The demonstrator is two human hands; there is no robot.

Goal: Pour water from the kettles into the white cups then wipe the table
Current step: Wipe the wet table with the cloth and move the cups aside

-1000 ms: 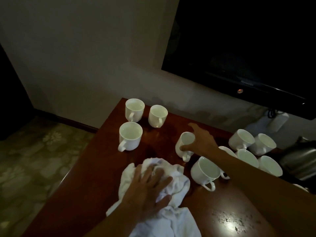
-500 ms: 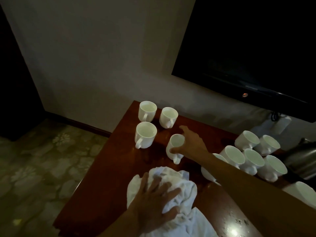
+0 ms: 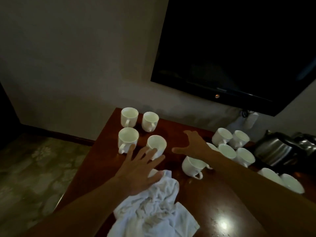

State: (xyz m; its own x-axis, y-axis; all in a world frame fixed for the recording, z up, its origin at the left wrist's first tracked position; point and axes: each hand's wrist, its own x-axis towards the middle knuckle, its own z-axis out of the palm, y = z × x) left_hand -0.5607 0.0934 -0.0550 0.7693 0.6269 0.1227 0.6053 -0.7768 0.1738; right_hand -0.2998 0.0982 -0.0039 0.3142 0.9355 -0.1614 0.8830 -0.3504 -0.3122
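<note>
Ops: Right hand [image 3: 195, 146] let go of the cup [image 3: 157, 144]. It now stands upright with three other cups [image 3: 129, 117] at the table's [image 3: 213, 199] far left corner. Left hand?

Eng: Left hand [image 3: 142, 170] came off the cloth [image 3: 153, 207] and went forward. Fingers are spread, with the tips over the cup's near side; can't tell if they touch it. Right hand is also spread and holds nothing. It hovers over bare wood between the two cup groups.

Ops: Any text?

Eng: TV [image 3: 239, 48] on the wall has a mark on its lower bezel, too small to read, with a small lit dot beside it. Nothing else legible.

Ops: Room to move?

Eng: Cloth is bunched at the near edge, left of centre. A cup cluster [image 3: 227, 151] sits toward the far right, and a lone cup [image 3: 193, 165] stands nearer the middle. Two more cups [image 3: 292, 183] are by the right edge. Kettles [image 3: 273, 149] are along the far edge, right end. Free wood is the middle strip and the near right, which has wet spots.
</note>
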